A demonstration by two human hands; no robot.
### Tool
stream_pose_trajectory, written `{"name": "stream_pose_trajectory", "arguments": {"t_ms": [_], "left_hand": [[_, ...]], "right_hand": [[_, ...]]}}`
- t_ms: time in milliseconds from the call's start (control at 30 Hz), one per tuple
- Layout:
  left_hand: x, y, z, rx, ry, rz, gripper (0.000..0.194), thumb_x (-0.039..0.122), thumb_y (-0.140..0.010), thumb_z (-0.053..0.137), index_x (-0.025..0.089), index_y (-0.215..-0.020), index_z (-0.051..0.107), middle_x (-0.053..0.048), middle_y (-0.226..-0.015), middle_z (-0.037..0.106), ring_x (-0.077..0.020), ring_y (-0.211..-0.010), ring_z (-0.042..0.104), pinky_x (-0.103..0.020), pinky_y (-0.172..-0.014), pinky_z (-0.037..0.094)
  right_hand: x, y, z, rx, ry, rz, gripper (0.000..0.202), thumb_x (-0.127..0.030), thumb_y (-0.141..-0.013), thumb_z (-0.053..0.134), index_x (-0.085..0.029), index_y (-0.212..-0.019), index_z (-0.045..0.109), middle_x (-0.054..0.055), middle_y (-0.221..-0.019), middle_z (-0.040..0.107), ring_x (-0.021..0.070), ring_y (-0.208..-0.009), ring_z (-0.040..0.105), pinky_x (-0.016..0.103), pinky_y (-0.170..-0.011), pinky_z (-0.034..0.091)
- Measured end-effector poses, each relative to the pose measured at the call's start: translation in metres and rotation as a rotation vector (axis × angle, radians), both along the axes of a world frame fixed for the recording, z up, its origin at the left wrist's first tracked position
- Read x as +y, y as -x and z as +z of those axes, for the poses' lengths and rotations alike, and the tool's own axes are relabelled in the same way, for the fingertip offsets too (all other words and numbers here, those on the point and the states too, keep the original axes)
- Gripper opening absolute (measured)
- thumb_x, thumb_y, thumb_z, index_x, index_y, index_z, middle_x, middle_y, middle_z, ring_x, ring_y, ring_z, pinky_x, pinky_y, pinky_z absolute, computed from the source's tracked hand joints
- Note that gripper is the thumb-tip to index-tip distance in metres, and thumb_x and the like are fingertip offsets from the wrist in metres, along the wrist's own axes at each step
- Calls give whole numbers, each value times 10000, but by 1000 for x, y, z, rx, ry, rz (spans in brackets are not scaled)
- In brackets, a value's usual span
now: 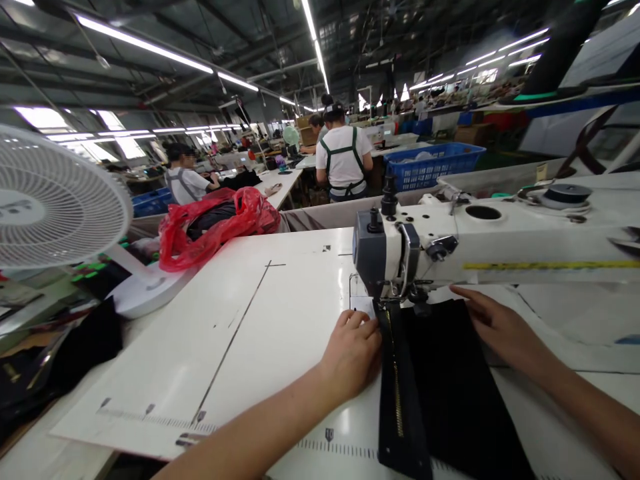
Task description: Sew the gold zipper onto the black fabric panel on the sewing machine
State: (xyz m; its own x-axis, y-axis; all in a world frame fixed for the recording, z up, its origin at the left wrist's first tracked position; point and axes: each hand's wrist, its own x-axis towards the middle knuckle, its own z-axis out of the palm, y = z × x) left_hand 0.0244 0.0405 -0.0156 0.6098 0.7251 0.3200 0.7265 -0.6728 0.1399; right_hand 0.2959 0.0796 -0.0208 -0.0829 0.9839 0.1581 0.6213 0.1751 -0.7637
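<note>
head view — both hands, left hand (353,350) and right hand (500,327), fingers flat on black fabric (450,387).

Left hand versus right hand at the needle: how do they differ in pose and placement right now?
The left hand lies with curled fingers on the zipper strip's left edge, just below the presser foot; the right hand lies flatter, fingers stretched out, on the black fabric's right side. The left sits in the open in front of the sewing machine; the right reaches under its arm. Both press palm-down, gripping nothing.
</note>
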Motion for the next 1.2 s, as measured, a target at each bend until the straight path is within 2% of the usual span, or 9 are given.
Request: {"name": "stream_pose_trajectory", "arguments": {"t_ms": [233,400,467,567,667,800,900,1033,1200], "left_hand": [[-1,3,0,40,13,1,95,141,-800,483,165,-846,562,-75,-933,608,-226,-909,492,-413,-824,398],[-4,1,-4,25,9,23,100,148,-777,523,169,-865,566,-83,-955,602,-234,-936,487,-416,-850,398],[-5,0,-5,26,9,29,98,159,-772,534,168,-864,566,-85,-970,598,-236,-931,486,-417,-856,401],[-5,-1,-4,56,-5,32,84,160,-773,533,162,-850,566,-83,-968,595,-238,-917,486,-416,-854,405],[-4,-3,-5,92,-49,41,87,118,-772,519,157,-835,565,-73,-933,599,-230,-899,490,-407,-850,408],[-5,-5,-7,51,-64,52,77,122,-796,501,163,-821,560,-69,-958,605,-219,-886,495,-400,-827,424],[-8,-4,-9,-68,-34,72,93,141,-815,483,175,-850,563,-61,-989,605,-215,-903,505,-400,-818,440],[-7,3,-11,-214,-32,135,141,154,-817,499,143,-947,554,-93,-1023,581,-210,-935,527,-383,-826,481],[6,12,-16,-167,-68,-87,280,155,-879,450,152,-1148,526,-123,-1197,569,-213,-1127,527,-388,-949,482]], "right_hand": [[6,8,1,-139,-55,66,293,-224,-710,435,-208,-900,658,58,-907,695,260,-854,640,411,-808,481],[2,1,6,-151,-110,-101,388,-438,-817,360,-198,-861,662,90,-910,682,283,-874,628,451,-803,485],[0,2,10,-152,-18,-99,462,-509,-844,309,-205,-830,656,88,-880,690,281,-854,633,445,-784,492],[3,9,12,-219,29,-69,353,-503,-800,438,-215,-851,636,63,-867,691,261,-813,637,391,-724,500],[10,12,4,-350,-99,-61,223,-379,-787,473,-206,-844,602,47,-795,668,229,-716,621,359,-670,482],[10,15,-2,-648,-390,-14,209,-234,-843,400,-161,-814,594,101,-800,623,262,-784,577,395,-700,452],[-8,30,7,-802,-587,-23,231,-195,-878,397,-131,-832,614,135,-864,612,294,-835,554,429,-707,440],[-37,68,8,-590,-673,178,247,-209,-912,414,-104,-1005,618,129,-989,639,246,-955,569,405,-870,458],[-42,88,-19,-600,-597,323,368,-181,-911,378,-5,-1192,537,200,-1216,566,274,-1145,516,452,-983,428]]}}
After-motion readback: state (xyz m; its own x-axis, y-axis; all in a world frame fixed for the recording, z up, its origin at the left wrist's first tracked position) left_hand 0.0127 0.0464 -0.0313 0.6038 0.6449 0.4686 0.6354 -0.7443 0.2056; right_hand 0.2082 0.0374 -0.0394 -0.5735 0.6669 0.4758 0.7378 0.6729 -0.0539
